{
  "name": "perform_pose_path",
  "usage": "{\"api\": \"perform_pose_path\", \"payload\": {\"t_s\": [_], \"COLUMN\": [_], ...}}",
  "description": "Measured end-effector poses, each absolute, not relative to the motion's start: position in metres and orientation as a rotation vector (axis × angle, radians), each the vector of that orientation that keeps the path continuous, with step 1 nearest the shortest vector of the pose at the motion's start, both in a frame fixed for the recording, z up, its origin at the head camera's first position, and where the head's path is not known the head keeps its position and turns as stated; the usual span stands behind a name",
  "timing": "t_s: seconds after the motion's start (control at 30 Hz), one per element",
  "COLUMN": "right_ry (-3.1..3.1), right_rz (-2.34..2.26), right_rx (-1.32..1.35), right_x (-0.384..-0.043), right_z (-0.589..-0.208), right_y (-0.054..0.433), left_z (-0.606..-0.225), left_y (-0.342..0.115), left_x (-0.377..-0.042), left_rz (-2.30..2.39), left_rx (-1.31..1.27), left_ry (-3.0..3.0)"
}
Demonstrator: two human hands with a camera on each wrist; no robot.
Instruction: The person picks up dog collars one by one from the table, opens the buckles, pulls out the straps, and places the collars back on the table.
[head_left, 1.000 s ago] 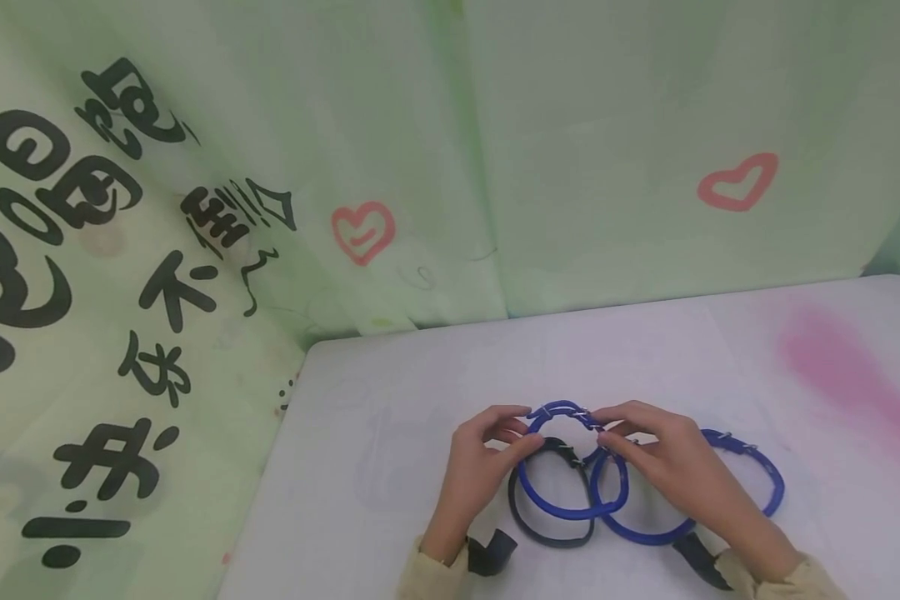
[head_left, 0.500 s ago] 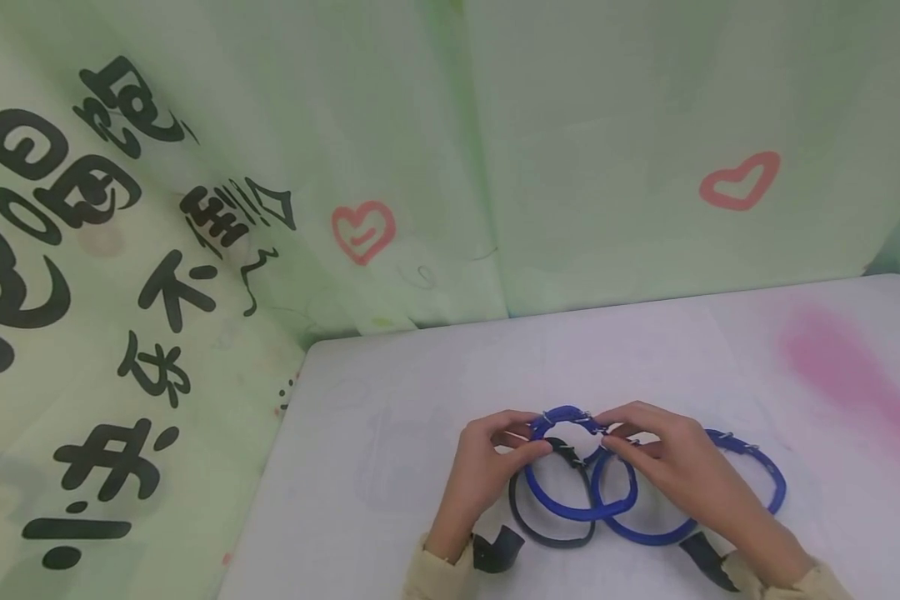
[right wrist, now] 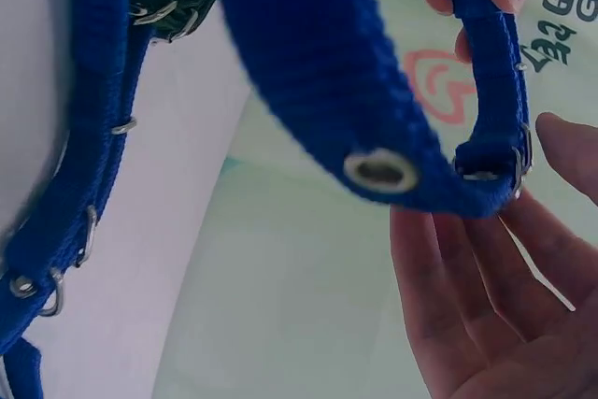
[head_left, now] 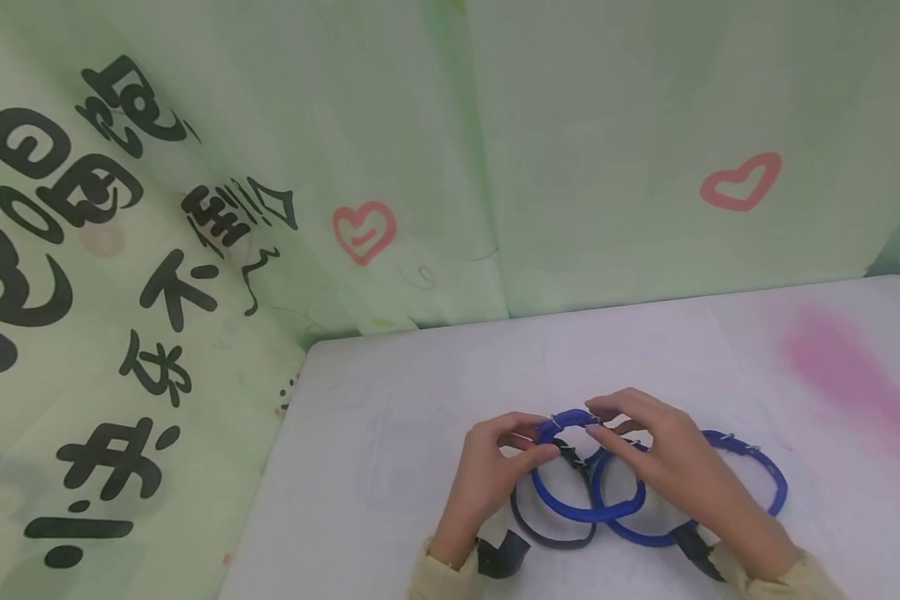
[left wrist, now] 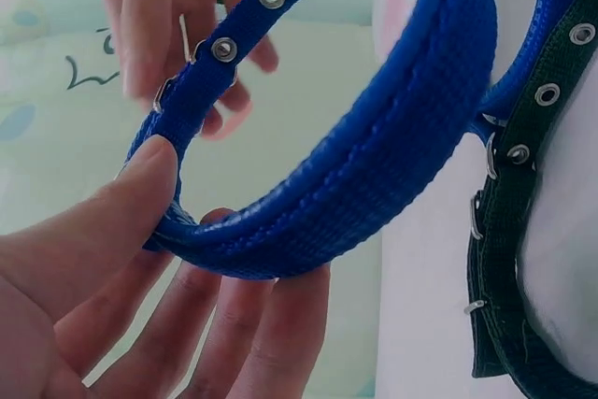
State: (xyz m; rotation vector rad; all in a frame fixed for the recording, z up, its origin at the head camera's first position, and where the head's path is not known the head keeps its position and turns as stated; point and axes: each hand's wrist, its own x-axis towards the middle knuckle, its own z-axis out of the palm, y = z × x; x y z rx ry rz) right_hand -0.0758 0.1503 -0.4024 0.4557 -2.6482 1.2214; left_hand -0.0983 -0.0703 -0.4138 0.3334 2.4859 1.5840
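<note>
A blue webbing dog collar (head_left: 581,510) with metal eyelets and a buckle (right wrist: 519,165) is held up as a loop above the table. My left hand (head_left: 487,467) pinches it near the strap's upper left, thumb on one side and fingers behind, as the left wrist view shows. Beside the buckle, my right hand (right wrist: 495,296) has its fingers extended behind the strap, with the thumb apart from it. Below lies a dark green collar (head_left: 551,542) with eyelets and metal rings. More blue collar webbing (head_left: 778,492) lies to the right, partly hidden by the right hand.
The white table (head_left: 435,383) has a pink patch at the right. Behind it hangs a pale green cloth (head_left: 600,100) with black writing and red hearts. A black piece (head_left: 504,557) sits by the left sleeve, another (head_left: 696,550) by the right.
The held collar and left hand have shifted slightly right and down. The right hand's thumb and fingers have spread from their earlier pinch on the strap.
</note>
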Motion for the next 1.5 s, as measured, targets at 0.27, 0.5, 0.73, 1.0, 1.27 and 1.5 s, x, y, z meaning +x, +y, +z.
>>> {"api": "perform_pose_path", "payload": {"t_s": [0.27, 0.5, 0.73, 1.0, 1.27, 1.5], "right_ry": [-2.596, -2.579, -2.538, -2.496, -2.463, -2.446], "right_rz": [1.188, 1.19, 1.202, 1.208, 1.363, 1.431], "right_rx": [0.498, 0.508, 0.492, 0.41, 0.316, 0.261], "right_x": [-0.081, -0.083, -0.083, -0.082, -0.082, -0.082], "right_z": [-0.401, -0.405, -0.404, -0.404, -0.405, -0.406], "right_y": [0.141, 0.138, 0.138, 0.135, 0.134, 0.132], "left_z": [-0.415, -0.415, -0.415, -0.413, -0.411, -0.411], "left_y": [-0.07, -0.071, -0.07, -0.067, -0.062, -0.059], "left_x": [-0.098, -0.098, -0.096, -0.094, -0.092, -0.09], "left_rz": [1.59, 1.607, 1.611, 1.622, 1.647, 1.625], "left_rx": [0.435, 0.45, 0.471, 0.495, 0.471, 0.453], "left_ry": [2.472, 2.426, 2.395, 2.41, 2.418, 2.474]}}
